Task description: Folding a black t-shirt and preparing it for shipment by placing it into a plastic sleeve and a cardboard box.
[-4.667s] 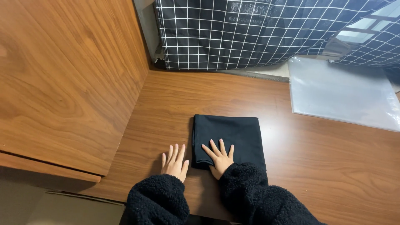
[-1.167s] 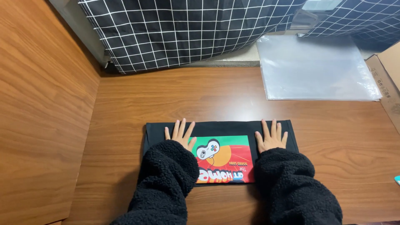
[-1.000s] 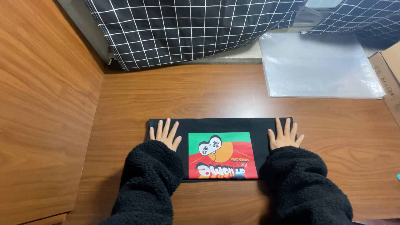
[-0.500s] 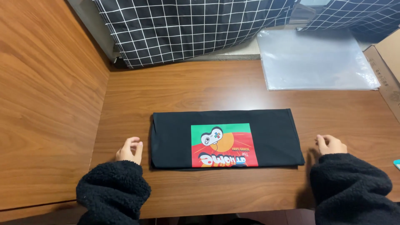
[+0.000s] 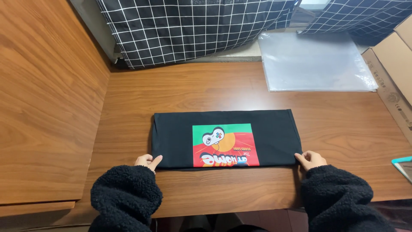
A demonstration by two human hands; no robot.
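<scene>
The folded black shirt [image 5: 225, 138] lies flat in the middle of the wooden table [image 5: 214, 90], long side across, with its coloured print [image 5: 225, 145] face up and upside down to you.

Your left hand [image 5: 148, 162] sits at the near left corner of the shirt, and your right hand [image 5: 310, 159] at the near right corner. The fingers [image 5: 155, 161] of both hands are curled against the near edge. Whether either hand has closed on the cloth cannot be told from this view, as the cuffs of your black fleece sleeves [image 5: 124, 193] hide much of each hand.

Findings on the step in hand, which I judge to be taking up the near edge:
- Pinch all layers at each corner, not only the top one, or the fold will slip open.
- Raise both corners together and level, so the edge stays straight.
- Keep the cloth taut between your hands to avoid a sag across the print.
- Keep your cuffs off the cloth; they may drag it.

Also present: a stack of clear plastic bags [image 5: 315, 62] at the far right, well apart from the shirt; a cardboard box [image 5: 392, 64] at the right edge; black checked fabric [image 5: 193, 30] behind.
</scene>
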